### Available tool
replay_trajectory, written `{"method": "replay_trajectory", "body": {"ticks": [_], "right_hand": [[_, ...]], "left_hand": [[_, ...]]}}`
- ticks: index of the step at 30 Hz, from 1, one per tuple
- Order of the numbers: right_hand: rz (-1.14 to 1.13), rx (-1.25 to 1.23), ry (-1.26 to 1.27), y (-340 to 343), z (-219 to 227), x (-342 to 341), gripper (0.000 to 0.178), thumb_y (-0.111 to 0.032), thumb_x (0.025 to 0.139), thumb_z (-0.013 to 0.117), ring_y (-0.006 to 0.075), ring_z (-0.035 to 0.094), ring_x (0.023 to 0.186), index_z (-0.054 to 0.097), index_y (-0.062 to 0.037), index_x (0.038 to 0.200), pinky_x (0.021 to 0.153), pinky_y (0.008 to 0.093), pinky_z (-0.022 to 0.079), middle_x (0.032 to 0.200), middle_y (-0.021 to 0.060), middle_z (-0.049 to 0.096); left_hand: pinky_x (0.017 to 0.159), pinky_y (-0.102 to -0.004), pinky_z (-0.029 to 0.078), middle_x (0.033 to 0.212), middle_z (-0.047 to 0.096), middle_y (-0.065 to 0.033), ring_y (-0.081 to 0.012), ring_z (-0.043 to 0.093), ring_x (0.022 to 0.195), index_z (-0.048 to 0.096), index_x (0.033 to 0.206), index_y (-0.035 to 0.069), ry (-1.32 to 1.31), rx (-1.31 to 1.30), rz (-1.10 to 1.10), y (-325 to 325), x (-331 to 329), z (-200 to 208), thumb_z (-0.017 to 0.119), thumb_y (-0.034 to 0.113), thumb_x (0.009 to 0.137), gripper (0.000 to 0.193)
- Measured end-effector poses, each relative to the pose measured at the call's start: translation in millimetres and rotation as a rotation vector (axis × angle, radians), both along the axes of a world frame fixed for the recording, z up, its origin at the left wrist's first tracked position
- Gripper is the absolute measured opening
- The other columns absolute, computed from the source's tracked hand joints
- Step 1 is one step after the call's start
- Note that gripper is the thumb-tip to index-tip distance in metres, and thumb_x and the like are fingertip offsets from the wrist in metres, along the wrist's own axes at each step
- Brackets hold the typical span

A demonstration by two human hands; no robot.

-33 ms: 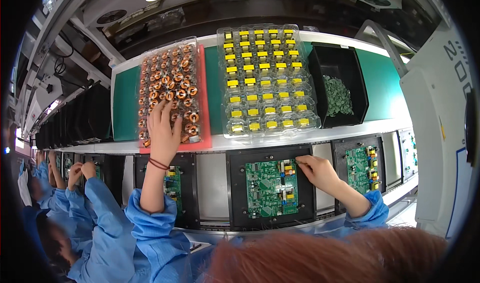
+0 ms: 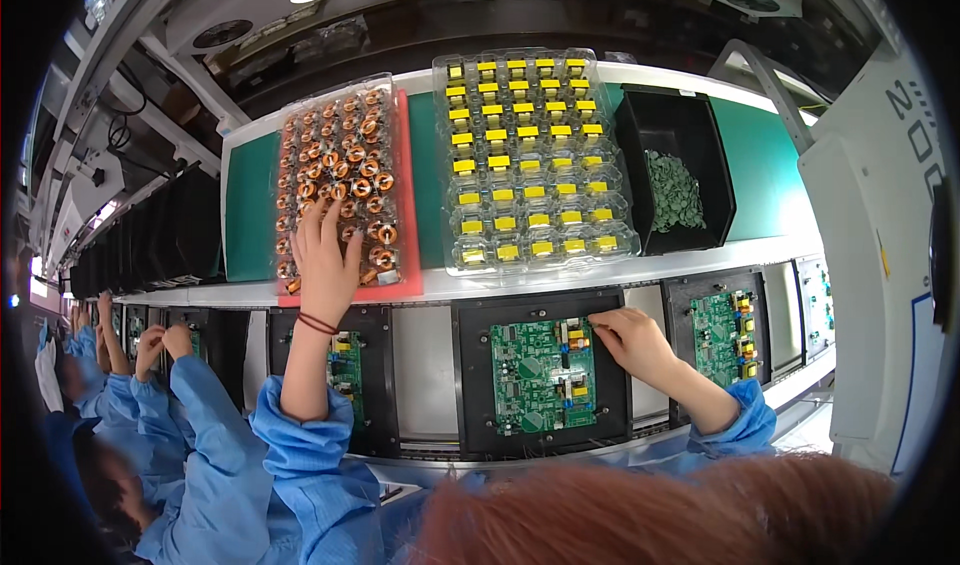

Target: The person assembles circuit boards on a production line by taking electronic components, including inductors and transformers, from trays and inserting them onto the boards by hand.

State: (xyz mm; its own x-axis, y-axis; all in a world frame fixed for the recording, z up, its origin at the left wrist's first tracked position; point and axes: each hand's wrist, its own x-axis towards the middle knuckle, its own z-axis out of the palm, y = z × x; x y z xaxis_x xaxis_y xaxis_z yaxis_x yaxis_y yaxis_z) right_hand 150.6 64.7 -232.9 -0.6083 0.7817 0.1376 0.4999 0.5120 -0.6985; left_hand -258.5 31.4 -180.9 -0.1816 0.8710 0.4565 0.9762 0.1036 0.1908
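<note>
My left hand [image 2: 325, 265] reaches over a clear tray of copper-wound ring coils [image 2: 384, 259], its fingers stretched out and apart on the coils near the tray's middle. Whether a fingertip has hold of one coil is hidden. At the upper right corner of a green circuit board [image 2: 525, 385], the fingertips of my right hand [image 2: 632, 341] are pinched together; what lies between them, if anything, is too small to make out. The board carries yellow and orange parts along its right side and lies in a black carrier frame [image 2: 475, 365].
A clear tray of yellow-topped transformers [image 2: 535, 193] stands right of the coils, then a black bin [image 2: 718, 180] of small green discs. Under the coil tray is a red tray [image 2: 409, 195]. More framed boards [image 2: 715, 340] sit along the line. Co-workers in blue sleeves [image 2: 215, 415] work at left.
</note>
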Motion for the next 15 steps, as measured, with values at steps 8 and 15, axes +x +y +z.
{"method": "replay_trajectory", "body": {"ticks": [8, 15], "right_hand": [[0.053, 0.128, -0.105, -2.0, -20.3, -1.1, 0.015, -0.002, 0.079, 0.062, 0.0294, 0.055, 0.082, 0.063, -0.0008, 0.094, 0.074, 0.0381, 0.048, 0.085, 0.0107, 0.052], [0.063, 0.274, -0.16, -2.0, -24.2, -0.6, 0.018, -0.003, 0.078, 0.061, 0.0278, 0.055, 0.082, 0.062, 0.0003, 0.096, 0.075, 0.0365, 0.048, 0.085, 0.0106, 0.051]], "left_hand": [[0.106, -0.0455, 0.029, 0.138, 0.041, -0.0148, -0.0333, 0.032, 0.132, 0.047, 0.129, 0.003, 0.184, -0.091, 0.097, 5.1, -18.2, -25.2, 0.051, 0.026, 0.092, 0.044], [0.104, -0.0453, 0.032, 0.138, 0.042, -0.0146, -0.0329, 0.032, 0.133, 0.049, 0.126, 0.002, 0.192, -0.034, 0.086, 9.3, -18.3, -26.9, 0.051, 0.026, 0.092, 0.042]]}}
